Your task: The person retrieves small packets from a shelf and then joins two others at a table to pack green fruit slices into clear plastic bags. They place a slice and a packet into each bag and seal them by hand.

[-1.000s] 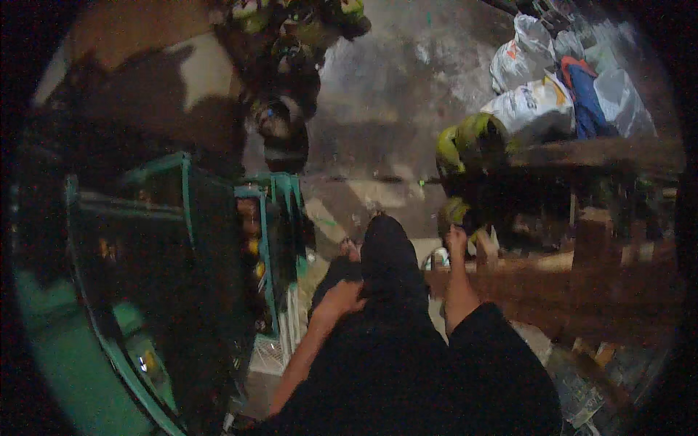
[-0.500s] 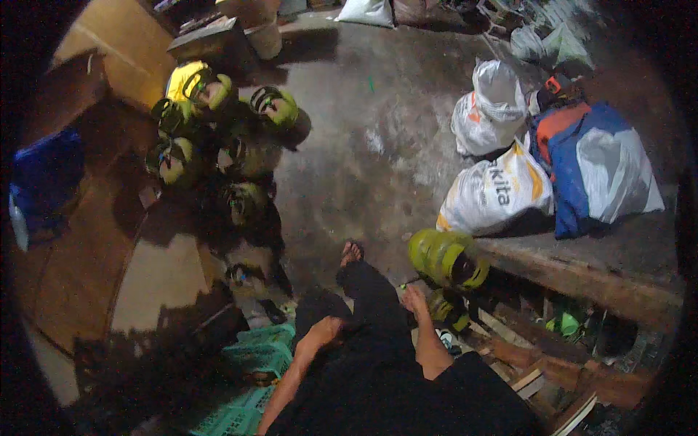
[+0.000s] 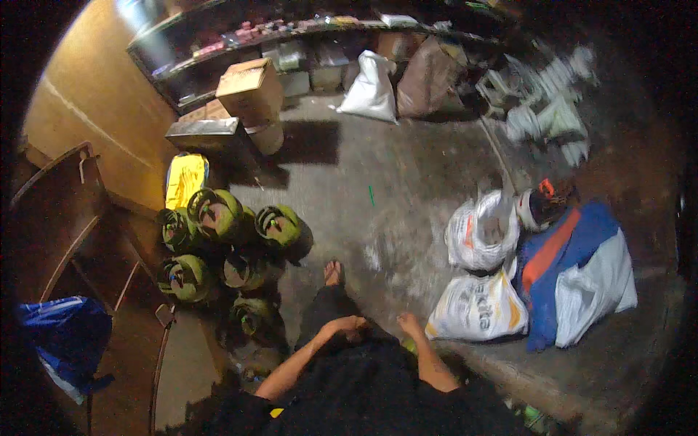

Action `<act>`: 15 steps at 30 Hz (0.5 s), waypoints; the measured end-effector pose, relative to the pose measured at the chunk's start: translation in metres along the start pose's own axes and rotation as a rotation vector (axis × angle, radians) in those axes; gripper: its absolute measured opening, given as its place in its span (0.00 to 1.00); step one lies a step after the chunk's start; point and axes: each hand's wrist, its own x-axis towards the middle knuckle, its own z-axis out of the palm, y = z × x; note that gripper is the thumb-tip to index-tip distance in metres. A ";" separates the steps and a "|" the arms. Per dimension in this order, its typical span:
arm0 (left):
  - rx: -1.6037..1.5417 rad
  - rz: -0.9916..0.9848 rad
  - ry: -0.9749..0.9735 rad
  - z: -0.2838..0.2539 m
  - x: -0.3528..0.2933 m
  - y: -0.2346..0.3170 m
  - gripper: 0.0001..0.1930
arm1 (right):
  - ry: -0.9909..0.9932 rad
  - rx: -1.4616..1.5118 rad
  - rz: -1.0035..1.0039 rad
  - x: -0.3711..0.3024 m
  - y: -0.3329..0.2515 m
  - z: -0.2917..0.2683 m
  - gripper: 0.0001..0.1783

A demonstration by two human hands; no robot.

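My left hand (image 3: 350,325) is in front of my dark clothing at waist height, and nothing shows in it. My right hand (image 3: 410,322) hangs a little to the right, over the floor. Both are small and blurred, so how their fingers are held is unclear. Nearest to the right hand is a sliver of a yellow-green gas cylinder (image 3: 409,345), mostly hidden by my arm and body. Several more green gas cylinders (image 3: 217,216) stand in a group on the left, beyond my left hand. My bare foot (image 3: 332,272) is on the concrete floor.
At right sit white sacks (image 3: 477,309) and a blue and orange bundle (image 3: 556,269). Wooden furniture (image 3: 116,291) with blue cloth (image 3: 65,330) flanks the left. Farther off are a cardboard box (image 3: 247,80), a white sack (image 3: 371,87), a brown sack (image 3: 429,80) and a loaded shelf (image 3: 291,33).
My view has tilted up, bringing in the far shelf and sacks. The other foot is forward now. The cylinder by my right hand has mostly slipped behind my body.
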 end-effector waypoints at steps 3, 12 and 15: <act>0.062 0.003 0.042 -0.079 0.031 -0.002 0.19 | -0.187 -0.130 0.043 0.029 -0.004 -0.041 0.23; 0.344 -0.641 0.826 -0.262 0.109 -0.100 0.18 | 0.161 -0.042 -0.090 0.190 -0.188 -0.130 0.20; 0.355 -0.798 0.983 -0.313 0.093 -0.110 0.14 | 0.093 0.011 -0.264 0.252 -0.242 -0.170 0.14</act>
